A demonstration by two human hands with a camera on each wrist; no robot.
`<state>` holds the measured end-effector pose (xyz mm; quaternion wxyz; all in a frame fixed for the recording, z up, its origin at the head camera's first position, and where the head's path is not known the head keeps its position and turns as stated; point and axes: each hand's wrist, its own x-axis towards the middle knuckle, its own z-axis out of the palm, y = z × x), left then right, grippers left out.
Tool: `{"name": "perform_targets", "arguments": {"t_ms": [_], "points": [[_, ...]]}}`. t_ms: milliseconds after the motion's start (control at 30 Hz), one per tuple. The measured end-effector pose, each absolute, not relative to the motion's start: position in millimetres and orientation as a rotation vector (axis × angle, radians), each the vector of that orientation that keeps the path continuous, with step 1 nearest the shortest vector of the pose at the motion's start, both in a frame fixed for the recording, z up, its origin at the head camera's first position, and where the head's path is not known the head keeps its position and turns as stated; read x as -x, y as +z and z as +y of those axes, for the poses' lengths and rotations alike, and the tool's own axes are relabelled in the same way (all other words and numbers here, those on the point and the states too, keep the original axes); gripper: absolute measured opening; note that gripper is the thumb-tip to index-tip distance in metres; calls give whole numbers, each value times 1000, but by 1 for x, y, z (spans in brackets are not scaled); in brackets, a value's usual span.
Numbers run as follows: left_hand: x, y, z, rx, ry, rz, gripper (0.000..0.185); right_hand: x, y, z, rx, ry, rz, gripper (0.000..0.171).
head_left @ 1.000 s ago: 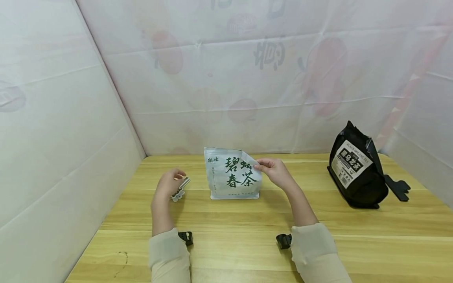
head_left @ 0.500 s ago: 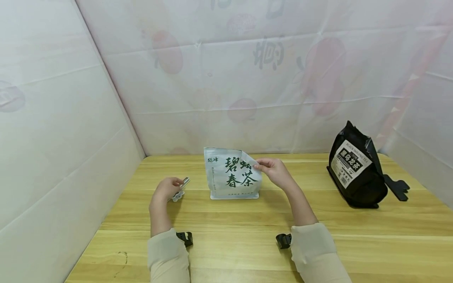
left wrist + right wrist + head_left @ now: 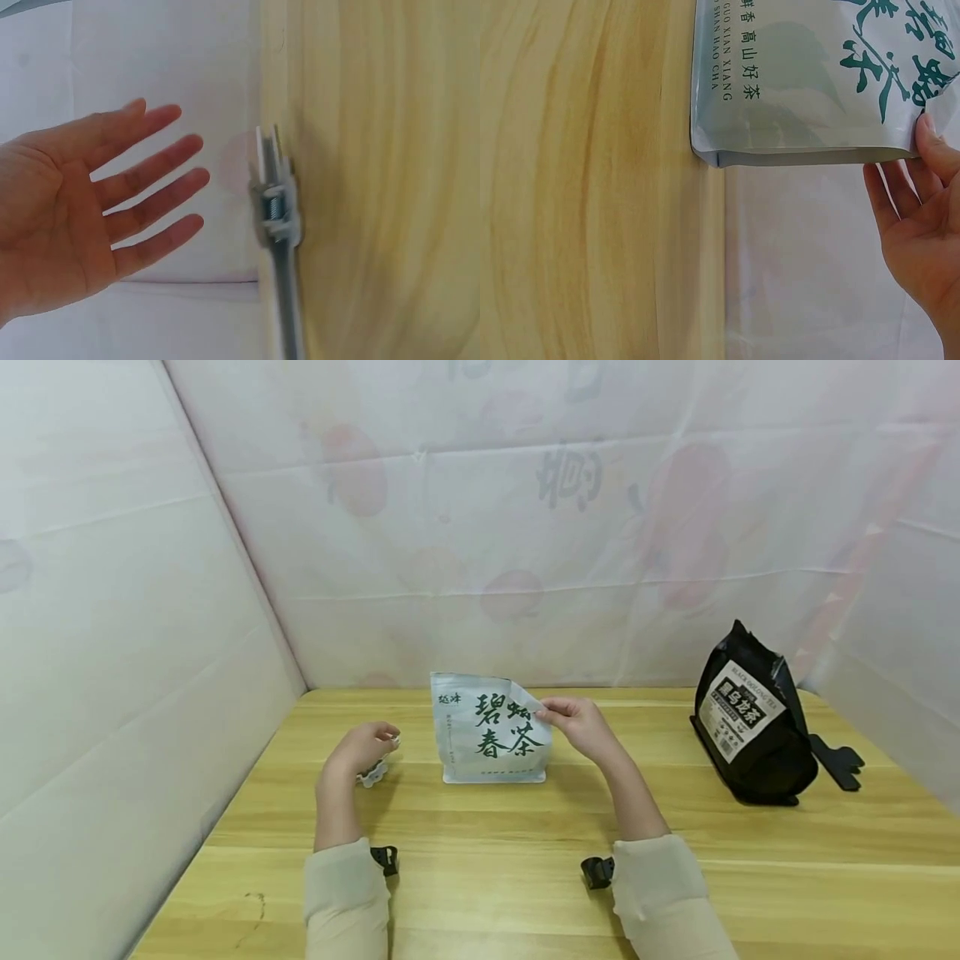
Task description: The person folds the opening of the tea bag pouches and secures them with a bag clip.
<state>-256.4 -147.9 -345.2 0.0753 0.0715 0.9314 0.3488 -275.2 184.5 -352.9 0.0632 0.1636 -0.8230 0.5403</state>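
left hand (image 3: 365,747): mine, above the clip, fingers straight and spread in the left wrist view, holding nothing; clear gap to the clip there.
clip (image 3: 276,217): metal spring clip, lying on the table (image 3: 525,868) just left of the white bag; in the head view my left hand covers most of it.
right hand (image 3: 577,725): mine, thumb and fingers pinching the folded top right corner of the white bag.
white bag (image 3: 491,729): standing upright at table centre near the back wall, green characters on the front, top right corner folded down; bottom edge flat on the wood in the right wrist view.
black bag (image 3: 750,718): 1, standing well apart at the right, white label facing me, leaning a little.
black clip (image 3: 836,762): flat on the table just right of the black bag, touching or nearly, cannot tell.
sleeves: beige, both wrists, a black camera strap piece at each.
walls: white sheeting with faded red print on 3 sides.
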Motion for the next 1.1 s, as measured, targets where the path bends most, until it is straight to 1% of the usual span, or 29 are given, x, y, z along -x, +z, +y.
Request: {"name": "perform_targets", "arguments": {"t_ms": [267, 400, 500, 633, 733, 900, 1100], "points": [[265, -333, -151, -501, 894, 2834, 30, 276, -353, 185, -477, 1630, -2502, 21], [268, -332, -154, -566, 822, 2825, 29, 276, -353, 186, -479, 1639, -2491, 21], [269, -334, -156, -566, 678, 2794, 37, 275, -353, 186, -481, 1642, -2488, 21], [270, -337, -157, -458, 475, 2704, 58, 276, -354, 187, -482, 1643, -2485, 21], [272, -339, -157, -388, 435, 2661, 68, 276, -354, 188, -486, 1645, -2479, 21], [277, -348, -159, -380, 476, 2643, 69, 275, -353, 187, -484, 1645, -2481, 21], [279, -353, -159, -418, 425, 2666, 58, 275, -354, 187, -493, 1649, -2479, 21]]}}
